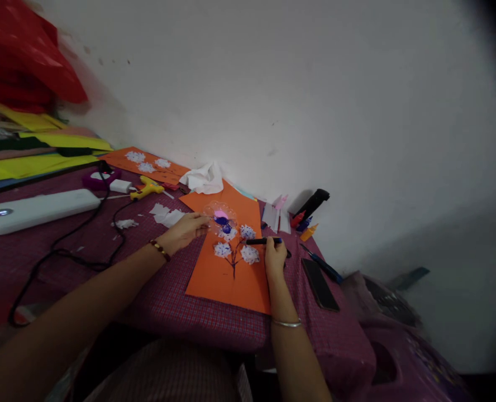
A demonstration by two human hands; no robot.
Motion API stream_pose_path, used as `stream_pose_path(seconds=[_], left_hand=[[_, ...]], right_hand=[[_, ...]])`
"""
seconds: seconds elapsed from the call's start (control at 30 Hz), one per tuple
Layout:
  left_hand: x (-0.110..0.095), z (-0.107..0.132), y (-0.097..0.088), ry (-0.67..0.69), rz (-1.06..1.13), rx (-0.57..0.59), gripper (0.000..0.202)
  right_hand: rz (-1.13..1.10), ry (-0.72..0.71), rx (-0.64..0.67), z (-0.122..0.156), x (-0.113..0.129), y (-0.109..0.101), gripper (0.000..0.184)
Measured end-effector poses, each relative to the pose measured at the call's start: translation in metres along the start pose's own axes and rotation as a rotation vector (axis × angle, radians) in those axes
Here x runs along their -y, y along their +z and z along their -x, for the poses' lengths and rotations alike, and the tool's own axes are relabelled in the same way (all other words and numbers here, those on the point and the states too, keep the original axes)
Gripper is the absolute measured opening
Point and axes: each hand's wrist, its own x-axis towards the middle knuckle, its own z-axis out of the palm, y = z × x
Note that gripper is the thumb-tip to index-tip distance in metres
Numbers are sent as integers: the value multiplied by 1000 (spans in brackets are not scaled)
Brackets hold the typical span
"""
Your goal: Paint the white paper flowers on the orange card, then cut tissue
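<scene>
My right hand (pixel 275 257) grips a black marker (pixel 258 242) with a blue end, lying level over an orange sheet (pixel 227 287). The sheet carries dark branches (pixel 233 261) and several white flower shapes (pixel 249 254) dabbed with blue. At the sheet's upper part, my left hand (pixel 194 224) has its fingers closed on the near-left rim of a clear scalloped dish (pixel 232 209). Blue paint (pixel 222 221) and a pink patch show in the dish. The dish partly overlaps the topmost flower. Where the marker's tip meets the paper, I cannot tell whether they touch.
Left are a white lamp-like bar (pixel 42 209), a yellow glue gun (pixel 146 188) and a black cable (pixel 70 254). Behind lie another orange sheet (pixel 122 159) and crumpled tissue (pixel 206 177). Right are paint tubes (pixel 309 231), a phone (pixel 320 283) and a blue-handled tool (pixel 327 268).
</scene>
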Motion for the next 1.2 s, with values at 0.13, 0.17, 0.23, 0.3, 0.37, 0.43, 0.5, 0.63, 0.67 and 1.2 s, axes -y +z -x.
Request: stream_pose_path(seconds=[0.13,0.17,0.23,0.3,0.37,0.43,0.5,0.63,0.67,1.2], left_hand=[[0,0,0,5,-3,2,13],[0,0,0,7,-2,1,13],[1,-1,0,12,-1,-2,14],[2,-1,0,15,0,-5,15],[2,-2,0,15,-1,-4,15],[2,-2,0,15,-5,0,14],[2,-2,0,14,-9,4,12],[3,-2,-1,17,-12,11,12],[3,-2,-1,17,-11,11,13],[2,-2,-1,11,-14,3,12]], right_hand=[[-22,31,3,2,3,1,27],[-26,34,7,2,3,2,27],[-32,37,16,3,5,3,27],[-33,41,25,4,5,4,27],[-33,45,32,5,5,5,28],[-30,48,36,5,5,5,28],[-26,49,33,4,4,4,27],[-22,49,19,4,5,3,27],[-22,47,19,4,5,3,26],[-20,38,39,6,5,6,30]])
